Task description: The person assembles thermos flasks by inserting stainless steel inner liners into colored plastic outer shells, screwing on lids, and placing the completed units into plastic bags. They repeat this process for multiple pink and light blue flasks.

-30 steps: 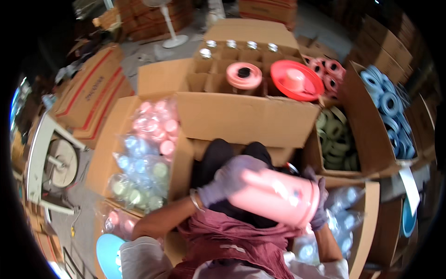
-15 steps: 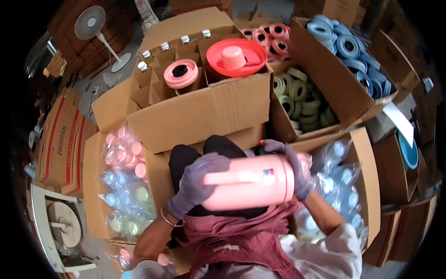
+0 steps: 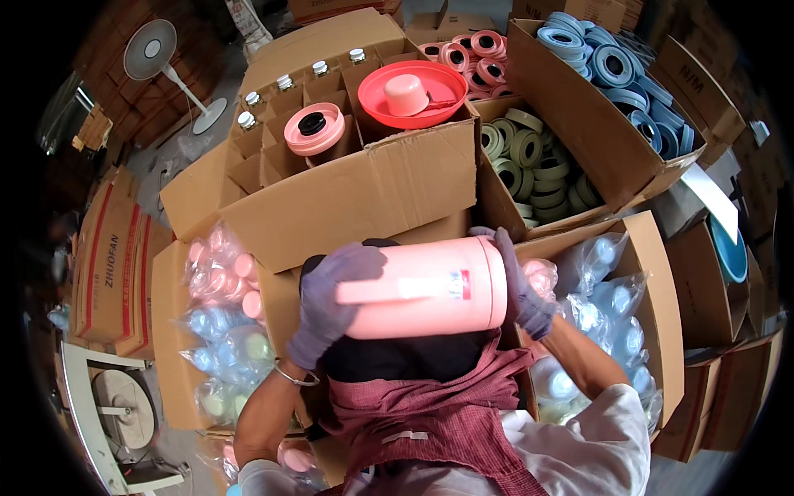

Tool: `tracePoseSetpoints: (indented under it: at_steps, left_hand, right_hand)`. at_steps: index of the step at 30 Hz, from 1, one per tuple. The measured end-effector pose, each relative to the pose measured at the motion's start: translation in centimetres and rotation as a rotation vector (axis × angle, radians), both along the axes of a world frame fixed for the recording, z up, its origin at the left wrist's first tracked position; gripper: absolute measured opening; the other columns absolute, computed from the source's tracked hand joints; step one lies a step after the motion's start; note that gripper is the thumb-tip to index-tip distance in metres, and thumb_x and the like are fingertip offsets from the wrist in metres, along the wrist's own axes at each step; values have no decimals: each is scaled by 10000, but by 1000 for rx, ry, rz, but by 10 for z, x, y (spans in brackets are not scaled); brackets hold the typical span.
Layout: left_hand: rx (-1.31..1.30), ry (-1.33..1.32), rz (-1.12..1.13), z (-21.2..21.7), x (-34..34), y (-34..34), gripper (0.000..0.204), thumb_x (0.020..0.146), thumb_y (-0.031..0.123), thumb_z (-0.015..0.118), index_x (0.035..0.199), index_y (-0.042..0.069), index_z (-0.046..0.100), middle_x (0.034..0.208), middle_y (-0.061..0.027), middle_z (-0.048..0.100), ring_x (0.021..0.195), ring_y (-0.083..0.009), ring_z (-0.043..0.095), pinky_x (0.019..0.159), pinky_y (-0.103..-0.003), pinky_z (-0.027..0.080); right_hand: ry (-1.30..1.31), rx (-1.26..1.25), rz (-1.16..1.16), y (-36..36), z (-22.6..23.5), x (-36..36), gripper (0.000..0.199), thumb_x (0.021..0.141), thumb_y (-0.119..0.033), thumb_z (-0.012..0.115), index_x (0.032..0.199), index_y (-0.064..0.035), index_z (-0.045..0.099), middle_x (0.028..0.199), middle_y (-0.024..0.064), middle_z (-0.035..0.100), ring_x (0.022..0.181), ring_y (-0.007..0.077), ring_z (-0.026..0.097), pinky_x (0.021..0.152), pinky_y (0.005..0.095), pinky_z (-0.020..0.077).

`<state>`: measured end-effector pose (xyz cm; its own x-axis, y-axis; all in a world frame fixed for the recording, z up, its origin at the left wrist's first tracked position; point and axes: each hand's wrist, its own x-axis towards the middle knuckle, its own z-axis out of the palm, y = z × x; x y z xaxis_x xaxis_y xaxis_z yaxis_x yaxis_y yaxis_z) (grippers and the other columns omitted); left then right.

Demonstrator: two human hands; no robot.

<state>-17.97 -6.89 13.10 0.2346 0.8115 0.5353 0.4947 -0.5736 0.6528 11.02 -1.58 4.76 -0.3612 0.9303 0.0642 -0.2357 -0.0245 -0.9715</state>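
A pink thermos jug (image 3: 413, 314) lies on its side in the air over my lap, its handle (image 3: 372, 291) facing up and a small coloured label near its right end. My gloved left hand (image 3: 325, 302) is closed round the left end, beside the handle. Against the right end my gloved right hand (image 3: 527, 296) presses its palm and fingers, so the jug is held between both hands. The far sides of both grips are hidden behind the jug.
Ahead stands a divided carton (image 3: 356, 186) with a pink jug lid (image 3: 314, 131), a red basin (image 3: 412, 97) and silver-capped bottles. Cartons of green rings (image 3: 529, 149) and blue rings (image 3: 614, 66) stand right. Bagged cups fill cartons on both sides. A fan (image 3: 151, 51) stands far left.
Both hands have raised the jug slightly up the picture and to the left. My right hand has shifted from over its rim to flatter against the end. The view has shifted a little.
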Motion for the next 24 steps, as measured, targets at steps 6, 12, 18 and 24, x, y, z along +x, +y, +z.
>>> tracePoseSetpoints:
  at_steps: [6, 12, 18, 24]
  left_hand:
    - [-442, 146, 3, 22, -2, -1, 224, 868, 180, 576, 932, -17, 663, 900, -145, 678, 847, -302, 664, 796, -341, 513]
    - [-58, -40, 232, 3, 11, 3, 171, 831, 34, 583, 960, -20, 682, 970, -144, 705, 937, -309, 679, 866, -351, 516]
    - [-262, 112, 164, 16, -1, 3, 160, 832, 55, 583, 915, -24, 695, 954, -142, 713, 894, -226, 673, 819, -329, 521]
    - [-400, 18, 8, 3, -5, -2, 198, 866, 158, 580, 923, -9, 669, 825, -133, 653, 709, -192, 612, 676, -313, 486]
  right_hand:
    - [-279, 888, 208, 6, 109, -1, 735, 872, -364, 627, 1469, -47, 340, 1514, 237, 302, 1417, 347, 301, 1157, 425, 255]
    - [257, -318, 12, 10, 52, -16, 623, 916, -260, 549, 1469, -69, 333, 1325, 101, 444, 1245, 202, 443, 1095, 328, 349]
    - [-192, 222, 27, 19, 29, -3, 721, 941, -469, 475, 1499, -42, 315, 1495, 204, 327, 1395, 314, 311, 1157, 396, 257]
    - [-276, 795, 414, 26, 120, -9, 889, 764, -518, 708, 1451, -39, 411, 1559, 223, 235, 1466, 358, 221, 1178, 467, 193]
